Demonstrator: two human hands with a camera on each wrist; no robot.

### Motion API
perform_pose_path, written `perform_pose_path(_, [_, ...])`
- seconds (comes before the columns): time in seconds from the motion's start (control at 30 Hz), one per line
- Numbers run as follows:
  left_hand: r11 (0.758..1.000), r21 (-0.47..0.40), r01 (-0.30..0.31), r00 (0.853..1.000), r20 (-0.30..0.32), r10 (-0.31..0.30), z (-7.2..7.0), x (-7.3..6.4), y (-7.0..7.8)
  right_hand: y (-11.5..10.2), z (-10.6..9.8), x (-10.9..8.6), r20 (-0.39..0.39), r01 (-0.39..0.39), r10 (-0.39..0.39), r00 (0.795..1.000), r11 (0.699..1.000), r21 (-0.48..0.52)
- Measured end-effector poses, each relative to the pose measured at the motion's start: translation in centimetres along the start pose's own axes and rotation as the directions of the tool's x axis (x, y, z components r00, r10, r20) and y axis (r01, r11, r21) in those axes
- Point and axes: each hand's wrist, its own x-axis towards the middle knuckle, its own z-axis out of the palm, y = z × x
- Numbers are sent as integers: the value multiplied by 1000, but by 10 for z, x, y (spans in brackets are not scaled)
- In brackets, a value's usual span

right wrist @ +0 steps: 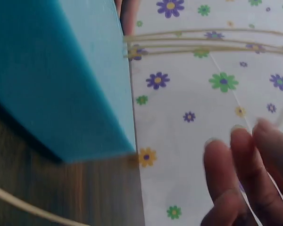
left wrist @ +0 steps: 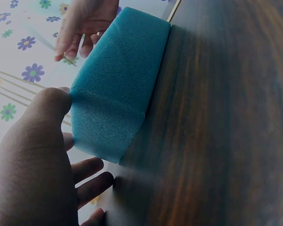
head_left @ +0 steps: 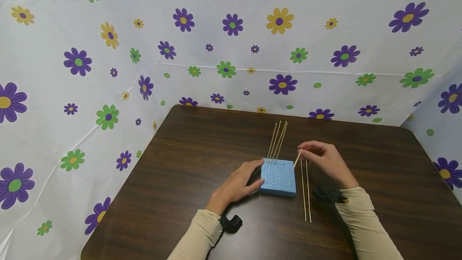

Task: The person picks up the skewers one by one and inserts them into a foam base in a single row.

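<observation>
A light blue foam block, its top dotted with small holes, lies on the table. Several thin wooden sticks stand up from its back edge, tilted slightly. My left hand holds the block's left side, thumb near the front and fingers toward the back corner; the left wrist view shows the thumb against the block's edge. Beside the block's right edge, my right hand pinches another wooden stick between thumb and fingers. Whether that stick's lower end touches the block, I cannot tell.
Two loose sticks lie on the dark wood table, right of the block and beneath the right hand. A white flowered cloth hangs behind the table and along its sides. Each wrist carries a black camera mount.
</observation>
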Motion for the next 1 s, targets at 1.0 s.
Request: perform_pose_path(1.0, [1000,0,-5,1000,0,5,-1,0,0,-27,44,6,-35,-2,-3,999,991,-136])
